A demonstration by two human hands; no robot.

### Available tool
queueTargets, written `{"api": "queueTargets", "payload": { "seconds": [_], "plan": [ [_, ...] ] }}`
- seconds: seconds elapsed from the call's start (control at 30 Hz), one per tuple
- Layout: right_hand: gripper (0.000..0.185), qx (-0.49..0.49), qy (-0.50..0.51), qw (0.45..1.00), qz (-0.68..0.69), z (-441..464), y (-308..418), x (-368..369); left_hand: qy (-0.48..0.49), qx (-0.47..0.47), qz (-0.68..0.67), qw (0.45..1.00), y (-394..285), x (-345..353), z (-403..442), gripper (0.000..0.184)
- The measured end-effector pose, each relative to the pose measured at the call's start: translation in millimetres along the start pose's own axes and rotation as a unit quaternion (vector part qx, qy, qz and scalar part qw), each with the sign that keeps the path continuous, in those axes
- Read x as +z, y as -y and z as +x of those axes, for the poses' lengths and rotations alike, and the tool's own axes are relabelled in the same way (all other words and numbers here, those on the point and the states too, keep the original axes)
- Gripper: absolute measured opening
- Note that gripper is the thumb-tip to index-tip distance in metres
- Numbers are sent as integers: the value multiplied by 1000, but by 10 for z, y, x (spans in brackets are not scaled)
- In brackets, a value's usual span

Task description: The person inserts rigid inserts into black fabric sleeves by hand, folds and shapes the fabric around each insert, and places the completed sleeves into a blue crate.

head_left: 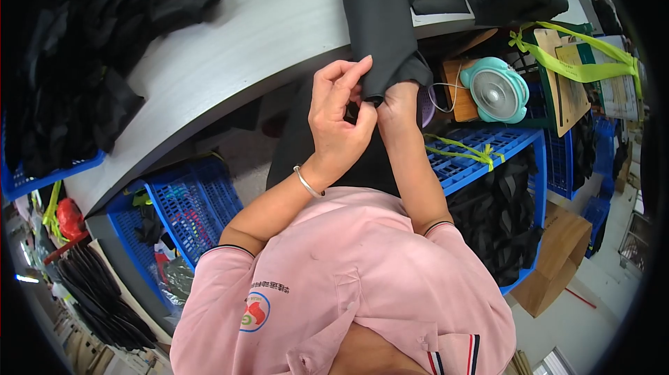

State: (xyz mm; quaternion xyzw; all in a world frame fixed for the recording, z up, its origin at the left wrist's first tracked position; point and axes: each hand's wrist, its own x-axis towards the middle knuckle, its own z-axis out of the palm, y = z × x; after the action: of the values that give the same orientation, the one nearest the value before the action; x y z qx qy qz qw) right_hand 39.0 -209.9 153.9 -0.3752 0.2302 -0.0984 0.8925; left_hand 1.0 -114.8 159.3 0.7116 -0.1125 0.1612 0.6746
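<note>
A black fabric piece (380,23), tube-like at its near end, runs from the table down to my hands. My left hand (338,114) is at its left edge, fingers curled, with thumb and fingers closing on the lower corner. A silver bangle circles that wrist. My right hand (400,105) reaches into the near opening of the fabric, so its fingers are hidden under the cloth.
Black fabric pieces (90,48) pile on the left of the grey table (230,27). Blue crates (202,211) stand below at left, and another blue crate (512,145) holds black pieces at right. A teal fan (496,89) and a cardboard box (554,256) are also at right.
</note>
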Motion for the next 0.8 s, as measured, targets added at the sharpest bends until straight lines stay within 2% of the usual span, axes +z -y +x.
{"api": "queueTargets", "payload": {
  "seconds": [0.07, 0.17, 0.2, 0.27, 0.3, 0.33, 0.37, 0.4, 0.43, 0.47, 0.53, 0.57, 0.6, 0.67, 0.77, 0.8],
  "plan": [
    [15, 2, -55, 998, 13, 7, 15, 107, -7, 0, -20, 1000, -31, -15, 13, 52],
    [23, -49, -89, 995, -25, 205, -181, 41, -18, -16, 16, 1000, 204, -157, 39, 49],
    [26, -99, -43, 992, -70, 285, -291, -43, -26, -16, 67, 997, 239, -212, 77, 45],
    [32, -199, 47, 966, -156, 453, -527, -268, -52, -65, 53, 995, 386, -289, 110, 41],
    [31, -237, 120, 902, -340, 467, -471, -397, -73, -122, 12, 990, 372, -314, 147, 39],
    [30, -301, 180, 799, -489, 464, -394, -493, -89, -156, -21, 983, 495, -372, 160, 38],
    [29, -224, 231, 847, -423, 491, -391, -518, -112, -207, -71, 969, 670, -431, 139, 36],
    [28, -218, 252, 833, -441, 504, -398, -491, -134, -255, -122, 950, 824, -481, 133, 35],
    [27, -212, 274, 819, -458, 518, -405, -465, -117, -291, -152, 937, 861, -526, 117, 33],
    [25, -275, 261, 740, -556, 530, -460, -445, -108, -315, -181, 925, 890, -496, 85, 32],
    [23, -381, 217, 541, -718, 513, -565, -371, -87, -366, -237, 896, 923, -332, -9, 31],
    [24, -343, 182, 560, -732, 484, -608, -310, -74, -359, -250, 896, 945, -276, -47, 31],
    [24, -420, 124, 518, -735, 341, -551, -128, -62, -370, -265, 889, 941, -225, -44, 29],
    [25, -405, 76, 488, -769, 261, -498, 90, -20, -370, -294, 881, 885, -235, -5, 25],
    [34, -218, 173, 547, -790, 421, -629, -17, -26, -428, -270, 862, 963, -186, 42, 17],
    [37, -301, 147, 523, -783, 406, -614, 22, -24, -448, -249, 858, 987, -184, 43, 17]
  ]
}}
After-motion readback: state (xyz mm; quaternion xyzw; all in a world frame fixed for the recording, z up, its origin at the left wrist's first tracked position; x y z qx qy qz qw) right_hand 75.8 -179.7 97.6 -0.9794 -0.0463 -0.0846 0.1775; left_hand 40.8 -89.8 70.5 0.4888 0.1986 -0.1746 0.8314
